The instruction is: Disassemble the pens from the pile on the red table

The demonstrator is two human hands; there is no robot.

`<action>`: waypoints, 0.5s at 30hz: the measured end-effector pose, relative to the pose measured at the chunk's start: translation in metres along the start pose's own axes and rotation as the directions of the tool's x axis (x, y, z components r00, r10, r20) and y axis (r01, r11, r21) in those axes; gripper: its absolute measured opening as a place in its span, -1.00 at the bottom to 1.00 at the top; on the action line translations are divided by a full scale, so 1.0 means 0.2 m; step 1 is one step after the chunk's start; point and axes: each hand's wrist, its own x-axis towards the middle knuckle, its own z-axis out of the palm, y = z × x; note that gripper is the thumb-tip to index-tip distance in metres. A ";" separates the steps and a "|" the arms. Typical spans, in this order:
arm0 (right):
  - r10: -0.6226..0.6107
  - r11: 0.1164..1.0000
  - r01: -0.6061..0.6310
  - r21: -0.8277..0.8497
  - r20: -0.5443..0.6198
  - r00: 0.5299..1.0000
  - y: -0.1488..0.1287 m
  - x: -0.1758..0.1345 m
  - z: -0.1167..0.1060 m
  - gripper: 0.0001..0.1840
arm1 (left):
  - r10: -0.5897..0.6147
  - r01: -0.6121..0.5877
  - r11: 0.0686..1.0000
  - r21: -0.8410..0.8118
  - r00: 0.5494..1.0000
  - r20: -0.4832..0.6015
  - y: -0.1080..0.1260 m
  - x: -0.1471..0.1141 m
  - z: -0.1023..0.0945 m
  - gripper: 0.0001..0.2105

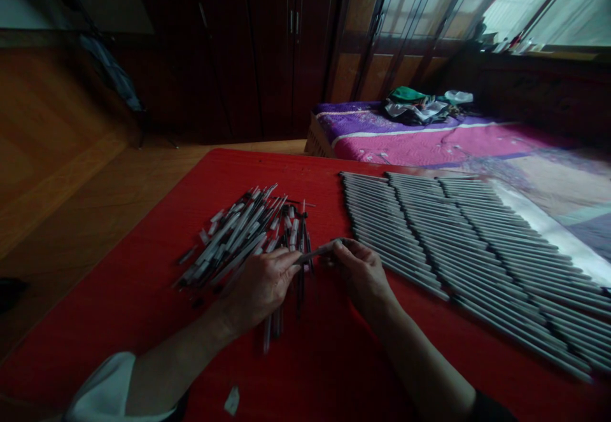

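Observation:
Both hands hold a slim grey pen between them, above the red table. My left hand closes its fingers round the near-left end. My right hand pinches the other end between thumb and fingertips, where a small dark part shows. Behind and left of my left hand is a loose pile of pen parts, clear, white and black, lying at mixed angles. To the right of my right hand, finished-looking grey pens with dark ends lie side by side in several slanted rows.
The red table fills the foreground. A small pale scrap lies near its front edge. Beyond the right side stands a bed with a pink and purple cover and a heap of cloth and bags. Dark wardrobes line the back.

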 end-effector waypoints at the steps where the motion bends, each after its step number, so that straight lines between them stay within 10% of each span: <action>1: 0.004 1.000 -0.004 0.004 -0.007 1.000 0.00 0.00 0.00 -0.82 | 0.001 -0.001 1.000 0.001 1.000 0.000 0.00 0.00 0.00 -0.76; 15: -0.115 0.989 0.117 0.094 -0.026 0.993 -0.05 -0.09 0.12 -0.51 | -0.032 0.016 0.989 -0.148 0.994 -0.103 0.00 0.00 0.01 -0.69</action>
